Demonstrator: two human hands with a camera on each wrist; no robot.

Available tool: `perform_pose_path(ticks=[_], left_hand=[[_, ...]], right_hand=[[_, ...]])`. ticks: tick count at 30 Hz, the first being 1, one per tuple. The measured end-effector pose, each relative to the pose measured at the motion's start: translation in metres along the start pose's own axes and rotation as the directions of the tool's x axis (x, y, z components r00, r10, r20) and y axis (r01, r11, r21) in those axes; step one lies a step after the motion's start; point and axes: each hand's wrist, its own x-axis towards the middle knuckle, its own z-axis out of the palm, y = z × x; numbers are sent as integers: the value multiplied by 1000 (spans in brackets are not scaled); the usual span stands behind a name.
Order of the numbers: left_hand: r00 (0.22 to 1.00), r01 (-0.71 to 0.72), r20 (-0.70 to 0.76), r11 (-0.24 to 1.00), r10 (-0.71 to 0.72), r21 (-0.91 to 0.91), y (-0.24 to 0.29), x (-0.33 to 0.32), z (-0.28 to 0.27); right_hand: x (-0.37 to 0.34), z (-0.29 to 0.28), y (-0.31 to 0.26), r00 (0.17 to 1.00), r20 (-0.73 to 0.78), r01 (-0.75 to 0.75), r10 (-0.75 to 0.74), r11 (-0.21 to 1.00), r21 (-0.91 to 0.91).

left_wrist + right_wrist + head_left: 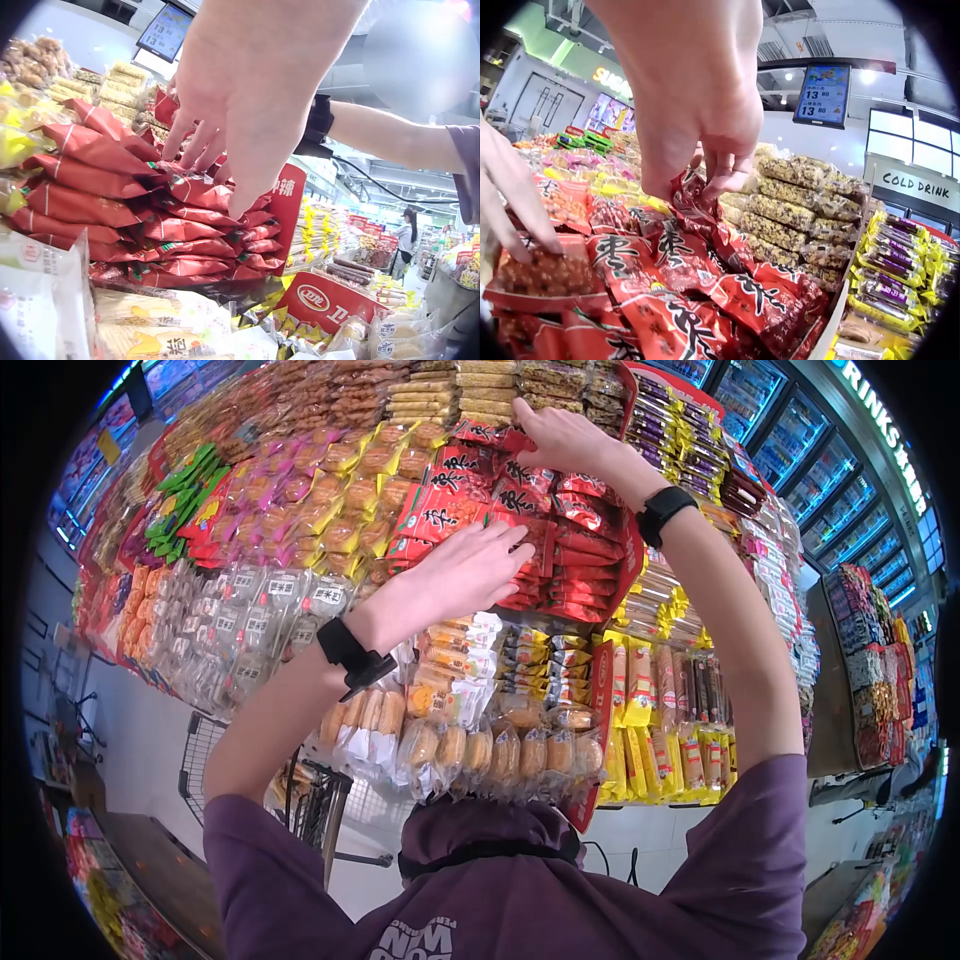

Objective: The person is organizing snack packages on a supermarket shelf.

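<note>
Red packets (440, 495) with black lettering lie stacked in a section of the snack display. The right hand (565, 440) is at the back of this section; in the right wrist view its thumb and fingers pinch a red packet (692, 199) by its upper end. The left hand (450, 575) lies over the front of the red stack, fingers spread. In the left wrist view the left hand (232, 97) hangs over the red packets (97, 180), fingers pointing down. Its fingertips touch a packet (544, 270) in the right wrist view.
Clear-wrapped grain bars (780, 214) lie behind the red packets. A red divider (603, 705) stands beside yellow packs (640, 760). Wrapped buns (450, 750) line the front edge. A wire cart (205, 760) stands at the lower left; a person (405, 244) stands in the background.
</note>
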Motion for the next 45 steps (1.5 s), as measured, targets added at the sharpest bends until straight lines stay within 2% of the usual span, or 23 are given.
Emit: perform_pose_path(ticks=[3, 7, 10, 11, 12, 15, 18, 21, 22, 23, 24, 28, 29, 32, 33, 34, 36, 39, 41, 44, 45], left_hand=[[999, -10, -37, 1000, 10, 8, -1, -3, -2], [1000, 8, 25, 1000, -7, -29, 5, 0, -17], [997, 20, 77, 1000, -18, -20, 13, -1, -31], [995, 20, 95, 1000, -18, -17, 15, -1, -35], [993, 21, 114, 1000, -19, -17, 16, -2, -37], [1000, 3, 12, 999, -3, -52, 17, -9, -36], [998, -26, -66, 999, 24, -41, 17, -13, -38], [982, -86, -167, 996, 84, -1, 14, -14, -42], [988, -79, -136, 997, 80, 8, 13, -14, -44], [992, -73, -105, 997, 75, 18, 11, -13, -46], [995, -68, -74, 997, 70, 30, 9, -12, -50], [996, 10, -87, 984, -26, -178, 12, -7, -53], [993, -32, -114, 982, 10, -187, 12, -6, -51], [975, -143, -194, 974, 109, -173, 14, -5, -45], [966, -176, -218, 974, 142, -145, 16, -4, -43], [955, -206, -240, 972, 174, -116, 17, -4, -41], [961, -196, -233, 962, 150, -189, 22, -2, -38], [983, -154, -134, 962, 126, -226, 31, -3, -49], [979, -170, -155, 955, 134, -245, 35, -10, -55], [980, -157, -156, 965, 125, -212, 41, -26, -66], [978, -150, -173, 969, 116, -195, 42, -33, -68]], right_hand=[[6, -13, -6, 987, -153, 57, -57, 998, -5], [31, -7, -14, 972, -232, 41, -23, 996, 73], [49, 24, -22, 989, -127, 82, -70, 992, 93], [52, 38, -23, 992, -44, 118, -116, 992, 48], [51, 40, -26, 995, -5, 103, -102, 992, 68], [50, 44, -34, 993, 80, 71, -81, 990, 121], [52, 25, -18, 974, 158, 126, -160, 970, 207], [43, 0, 6, 994, 27, 94, -104, 966, 239], [36, -10, 13, 997, -15, 78, -77, 967, 244], [30, -22, 20, 1000, 3, 27, -28, 975, 223], [22, -25, 29, 999, 5, 37, -38, 979, 200], [-20, -34, 71, 997, 20, 68, -71, 991, 114], [-26, -35, 77, 997, 25, 77, -79, 993, 92], [-46, -35, 69, 994, 108, -34, 21, 993, 117], [-50, -31, 67, 995, 81, -66, 53, 983, 171], [-46, -28, 67, 991, 117, -74, 60, 990, 121], [-31, -20, 64, 979, 189, -85, 78, 996, 26], [-4, -1, 58, 981, 186, -64, 57, 997, 36], [16, 22, 59, 980, 185, -71, 71, 997, -3], [36, 51, 65, 887, 439, -191, 143, 979, 67], [40, 54, 67, 887, 432, -224, 160, 969, 101]])
